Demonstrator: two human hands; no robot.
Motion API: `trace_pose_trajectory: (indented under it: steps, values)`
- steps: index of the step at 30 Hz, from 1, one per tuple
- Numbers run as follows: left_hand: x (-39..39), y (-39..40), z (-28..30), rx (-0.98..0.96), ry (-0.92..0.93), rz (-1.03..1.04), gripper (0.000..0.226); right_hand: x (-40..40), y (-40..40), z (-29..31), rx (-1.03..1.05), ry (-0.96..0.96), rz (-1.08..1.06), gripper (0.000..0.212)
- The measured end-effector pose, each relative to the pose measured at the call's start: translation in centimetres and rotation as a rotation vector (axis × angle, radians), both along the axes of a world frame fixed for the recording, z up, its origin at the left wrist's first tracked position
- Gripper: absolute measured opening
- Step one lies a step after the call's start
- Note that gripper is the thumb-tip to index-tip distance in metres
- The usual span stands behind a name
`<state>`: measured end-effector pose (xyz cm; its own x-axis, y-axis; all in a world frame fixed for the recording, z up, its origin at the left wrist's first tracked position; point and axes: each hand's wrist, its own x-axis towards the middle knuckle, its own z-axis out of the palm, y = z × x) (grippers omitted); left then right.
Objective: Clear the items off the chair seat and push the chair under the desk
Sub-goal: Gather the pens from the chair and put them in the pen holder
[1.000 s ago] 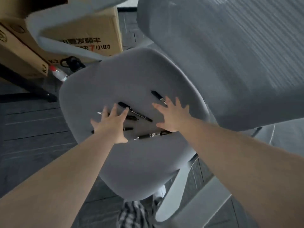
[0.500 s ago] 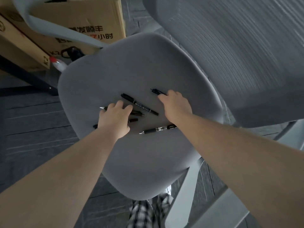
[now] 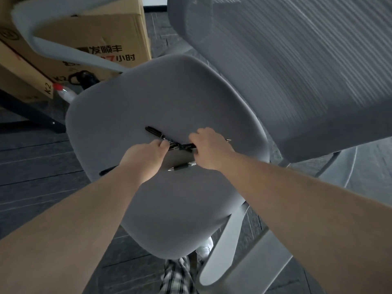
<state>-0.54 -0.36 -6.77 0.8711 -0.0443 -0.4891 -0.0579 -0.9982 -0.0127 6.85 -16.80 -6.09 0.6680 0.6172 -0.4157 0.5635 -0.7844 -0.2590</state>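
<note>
Dark floor planks [image 3: 36, 166] run under a grey office chair, with cardboard boxes [image 3: 93, 37] stacked at far left and a red-capped bottle [image 3: 63, 93] lying beside them. Only one view, the head camera, looking down.

Chair seat [image 3: 169, 98] fills the centre, mesh backrest [image 3: 297, 71] at upper right, armrest [image 3: 224, 247] at lower right. No desk clearly in view, so I cannot tell where the chair has to go.

What has changed: a second ago both my hands were spread flat over scattered pens; half a second ago they were curling; now they have drawn together at mid-seat and the pens are raked into a bunch.

My left hand [image 3: 146, 158] is curled, thumb and fingers pinched on the black marker [image 3: 157, 132], which sticks out up-left from the grip. My right hand [image 3: 210, 149] is closed around the other end of the pen bundle [image 3: 182, 146]; a metal tip [image 3: 228, 140] pokes out behind it.

Not gathered yet: a gel pen [image 3: 183, 166] lies on the seat just under my right wrist, and another dark pen [image 3: 107, 171] peeks out beside my left forearm.

My read: clearing is partway, two pens left, lift-off not done, chair push not started. A loose bundle could slip when lifted.
</note>
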Motion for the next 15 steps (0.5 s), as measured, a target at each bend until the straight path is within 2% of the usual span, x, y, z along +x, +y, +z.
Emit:
trace_pose_trajectory:
  steps: [2,8,15]
  values:
    - [1.0,0.3,-0.2,-0.011,-0.03,-0.011,0.019,0.0,-0.1,0.0,0.0,0.06,0.045,0.033]
    - [3.1,0.3,-1.4,-0.002,-0.066,-0.026,0.028,-0.1,-0.4,-1.4,-0.088,0.06,0.196,0.031]
    - [3.7,-0.6,-2.7,-0.013,-0.017,-0.153,0.019,-0.2,-0.1,-2.8,-0.129,-0.023,0.279,0.028]
